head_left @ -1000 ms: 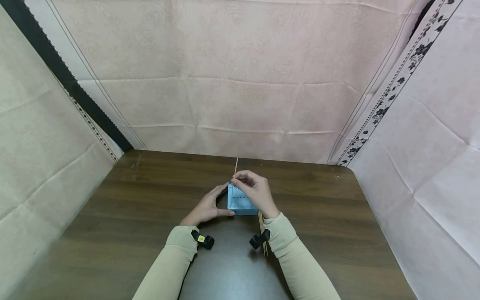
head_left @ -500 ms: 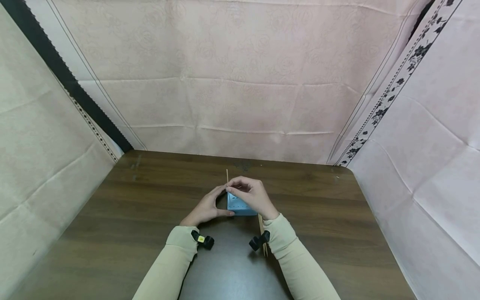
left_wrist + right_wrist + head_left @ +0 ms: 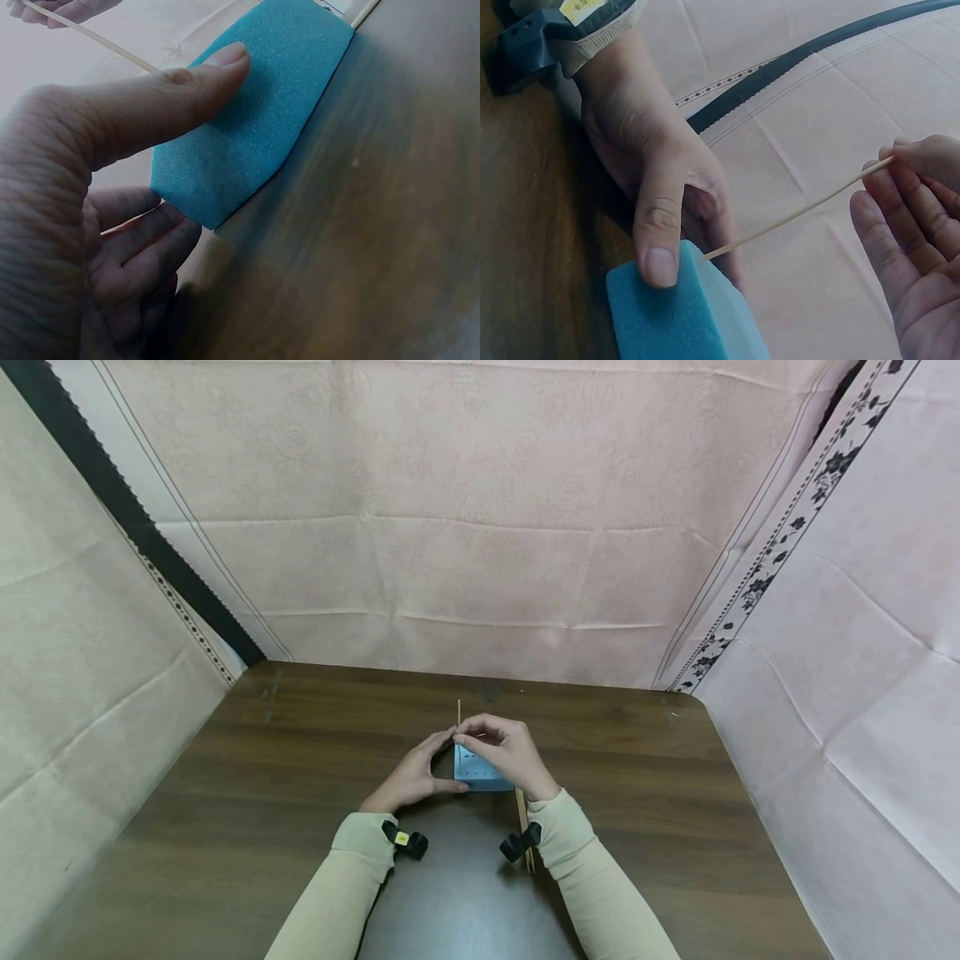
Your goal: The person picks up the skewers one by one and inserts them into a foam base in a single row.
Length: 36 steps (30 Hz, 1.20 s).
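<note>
A blue foam block (image 3: 480,772) with rows of small dark marks on its top sits on the table. My left hand (image 3: 411,777) grips it from the left, the thumb on its near side and the fingers behind. Between thumb and fingertips, my right hand (image 3: 504,750) pinches a thin wooden skewer (image 3: 795,215) above the block. The skewer's lower end meets the block's top near the left corner, beside the left thumb in the right wrist view. From there it rises at a slant, slightly bowed, with its upper tip (image 3: 459,708) showing past the right fingers.
Several more skewers (image 3: 522,810) lie on the brown wooden table (image 3: 645,827), partly under the right wrist. A grey sheen covers the table's near middle. Pale patterned cloth (image 3: 480,568) hangs along the back and both sides. Each wrist wears a small black camera (image 3: 520,842).
My right hand has moved a little left and down over the block, and the skewer's tip has dropped with it. Since half a second ago the tip has shifted slightly right. The left hand stays put.
</note>
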Each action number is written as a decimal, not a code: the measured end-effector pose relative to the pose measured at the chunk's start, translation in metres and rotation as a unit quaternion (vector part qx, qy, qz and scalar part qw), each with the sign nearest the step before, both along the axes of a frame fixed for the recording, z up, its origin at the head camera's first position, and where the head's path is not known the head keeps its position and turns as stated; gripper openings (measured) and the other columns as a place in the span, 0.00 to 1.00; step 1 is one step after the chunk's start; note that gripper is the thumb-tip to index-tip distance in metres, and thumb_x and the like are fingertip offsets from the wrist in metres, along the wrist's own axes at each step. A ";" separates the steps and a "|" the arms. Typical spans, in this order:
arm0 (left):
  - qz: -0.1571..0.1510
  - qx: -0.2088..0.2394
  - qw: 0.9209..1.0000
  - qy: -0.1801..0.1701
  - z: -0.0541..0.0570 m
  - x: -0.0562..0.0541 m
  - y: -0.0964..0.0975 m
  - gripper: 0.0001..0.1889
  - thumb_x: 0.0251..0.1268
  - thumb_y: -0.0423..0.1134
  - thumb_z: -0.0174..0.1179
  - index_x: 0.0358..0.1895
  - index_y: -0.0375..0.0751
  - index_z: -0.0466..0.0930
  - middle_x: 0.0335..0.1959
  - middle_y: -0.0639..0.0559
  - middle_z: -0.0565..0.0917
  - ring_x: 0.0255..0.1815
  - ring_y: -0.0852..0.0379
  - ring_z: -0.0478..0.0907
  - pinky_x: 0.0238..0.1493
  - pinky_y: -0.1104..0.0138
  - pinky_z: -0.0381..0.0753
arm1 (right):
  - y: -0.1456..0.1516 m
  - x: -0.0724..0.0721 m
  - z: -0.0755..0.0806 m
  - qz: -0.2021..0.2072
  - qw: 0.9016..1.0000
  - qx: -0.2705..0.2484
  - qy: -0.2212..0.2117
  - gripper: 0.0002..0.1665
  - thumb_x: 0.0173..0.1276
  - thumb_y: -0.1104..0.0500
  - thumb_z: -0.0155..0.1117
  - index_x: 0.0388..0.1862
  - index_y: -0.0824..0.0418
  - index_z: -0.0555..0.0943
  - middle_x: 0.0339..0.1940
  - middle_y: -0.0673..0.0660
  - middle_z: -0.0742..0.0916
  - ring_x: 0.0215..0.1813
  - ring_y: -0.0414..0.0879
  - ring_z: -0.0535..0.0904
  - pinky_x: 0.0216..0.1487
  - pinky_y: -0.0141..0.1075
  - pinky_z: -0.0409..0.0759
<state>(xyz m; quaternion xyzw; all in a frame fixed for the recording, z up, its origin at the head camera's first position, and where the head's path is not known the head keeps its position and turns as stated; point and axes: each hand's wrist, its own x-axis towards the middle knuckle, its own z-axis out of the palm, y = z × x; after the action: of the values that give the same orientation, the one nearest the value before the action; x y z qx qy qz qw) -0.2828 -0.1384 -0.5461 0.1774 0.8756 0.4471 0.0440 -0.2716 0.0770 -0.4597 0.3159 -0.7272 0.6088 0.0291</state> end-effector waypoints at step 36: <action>0.003 -0.005 1.000 -0.011 -0.003 -0.003 0.001 0.58 0.43 0.65 0.77 0.80 0.69 0.52 0.79 0.52 0.58 0.78 0.46 0.56 0.71 0.40 0.60 | 0.037 0.019 0.025 -0.032 0.999 0.001 -0.035 0.10 0.73 0.62 0.65 0.49 0.66 0.84 0.46 0.62 0.88 0.50 0.54 0.85 0.53 0.40 0.82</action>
<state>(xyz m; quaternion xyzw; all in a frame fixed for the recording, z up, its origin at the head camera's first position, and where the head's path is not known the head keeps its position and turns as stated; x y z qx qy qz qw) -0.2857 -0.1373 -0.5496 0.1700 0.8778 0.4446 0.0534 -0.2527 0.1142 -0.4349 0.2712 -0.7382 0.6173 0.0225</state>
